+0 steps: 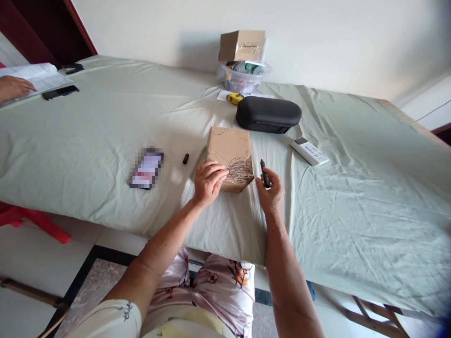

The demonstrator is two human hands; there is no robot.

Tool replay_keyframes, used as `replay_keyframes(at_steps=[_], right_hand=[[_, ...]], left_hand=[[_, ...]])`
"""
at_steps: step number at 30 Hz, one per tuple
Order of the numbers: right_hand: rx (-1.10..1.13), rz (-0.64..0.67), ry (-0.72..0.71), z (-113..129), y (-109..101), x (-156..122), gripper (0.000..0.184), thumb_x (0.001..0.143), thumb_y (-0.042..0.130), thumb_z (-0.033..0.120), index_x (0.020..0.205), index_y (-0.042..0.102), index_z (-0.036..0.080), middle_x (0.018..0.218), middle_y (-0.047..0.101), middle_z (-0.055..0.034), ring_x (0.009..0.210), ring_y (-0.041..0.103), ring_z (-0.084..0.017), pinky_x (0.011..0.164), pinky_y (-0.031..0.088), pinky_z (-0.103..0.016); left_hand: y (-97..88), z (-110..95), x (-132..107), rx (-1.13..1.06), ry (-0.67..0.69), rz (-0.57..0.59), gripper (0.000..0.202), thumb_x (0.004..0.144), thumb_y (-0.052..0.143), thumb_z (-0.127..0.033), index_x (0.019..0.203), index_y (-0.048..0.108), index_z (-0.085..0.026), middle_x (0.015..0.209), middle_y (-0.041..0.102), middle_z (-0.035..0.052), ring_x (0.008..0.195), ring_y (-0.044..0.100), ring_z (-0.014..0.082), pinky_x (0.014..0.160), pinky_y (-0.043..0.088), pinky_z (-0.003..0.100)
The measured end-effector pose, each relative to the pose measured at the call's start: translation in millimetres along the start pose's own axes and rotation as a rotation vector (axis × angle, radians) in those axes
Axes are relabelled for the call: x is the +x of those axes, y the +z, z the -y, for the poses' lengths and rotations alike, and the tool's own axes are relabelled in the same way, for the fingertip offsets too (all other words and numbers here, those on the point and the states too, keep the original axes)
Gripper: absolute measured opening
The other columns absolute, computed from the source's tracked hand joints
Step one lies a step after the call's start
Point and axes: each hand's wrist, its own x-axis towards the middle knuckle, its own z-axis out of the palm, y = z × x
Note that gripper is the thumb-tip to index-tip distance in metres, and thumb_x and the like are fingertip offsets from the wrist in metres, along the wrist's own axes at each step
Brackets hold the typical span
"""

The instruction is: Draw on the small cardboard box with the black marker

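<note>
A small brown cardboard box (229, 142) rests on the cloth in front of me, its near right part covered in dense dark scribbled lines. My left hand (209, 181) holds the box at its near left side, fingers bent over the top and close together. Just right of the box, my right hand (271, 190) grips a black marker (264, 172) between thumb and fingers. The marker points away from me and is apart from the box. To the left of the box lies a small black cap (185, 158).
A pixelated phone (147, 169) lies left. Behind the box are a black case (268, 114), a yellow tape measure (234, 98) and a plastic basket (243, 82) under another carton (242, 45). A white device (310, 152) lies right. Another person's hand (16, 88) rests on papers far left.
</note>
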Motion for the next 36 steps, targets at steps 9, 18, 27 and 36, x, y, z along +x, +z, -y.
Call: replay_keyframes(at_steps=[9, 18, 27, 36], right_hand=[[0.138, -0.143, 0.026, 17.5, -2.9, -1.4, 0.019, 0.087, 0.067, 0.034, 0.100, 0.072, 0.021, 0.090, 0.071, -0.0016, 0.081, 0.069, -0.017, 0.079, 0.055, -0.035], [0.220, -0.134, 0.052, 15.6, -1.0, -2.5, 0.026, 0.087, 0.072, 0.040, 0.104, 0.075, 0.021, 0.092, 0.073, -0.0027, 0.079, 0.065, -0.015, 0.076, 0.053, -0.033], [0.271, -0.104, 0.094, 14.9, 0.6, -6.5, 0.032, 0.090, 0.075, 0.048, 0.111, 0.075, 0.024, 0.090, 0.076, -0.0019, 0.080, 0.071, -0.017, 0.081, 0.058, -0.035], [0.236, -0.082, 0.043, 17.6, -1.7, -7.7, 0.030, 0.093, 0.073, 0.049, 0.110, 0.073, 0.024, 0.091, 0.074, -0.0016, 0.081, 0.070, -0.017, 0.080, 0.058, -0.036]], left_hand=[[0.0, 1.2, -0.3, -0.010, 0.049, -0.034, 0.027, 0.110, 0.053, -0.034, 0.107, 0.079, -0.025, 0.111, 0.080, 0.0052, 0.122, 0.068, 0.0205, 0.116, 0.050, 0.042], [-1.1, 2.4, -0.6, 0.020, 0.036, -0.008, 0.031, 0.111, 0.050, -0.038, 0.107, 0.079, -0.025, 0.111, 0.081, 0.0055, 0.122, 0.068, 0.0208, 0.116, 0.051, 0.042], [-1.9, 1.2, 0.0, -0.002, 0.041, -0.025, 0.031, 0.111, 0.051, -0.035, 0.106, 0.079, -0.024, 0.110, 0.080, 0.0059, 0.121, 0.068, 0.0209, 0.115, 0.051, 0.043], [-4.3, 2.6, -0.2, -0.001, 0.033, -0.008, 0.028, 0.110, 0.052, -0.032, 0.107, 0.079, -0.024, 0.112, 0.080, 0.0056, 0.123, 0.068, 0.0211, 0.116, 0.051, 0.044]])
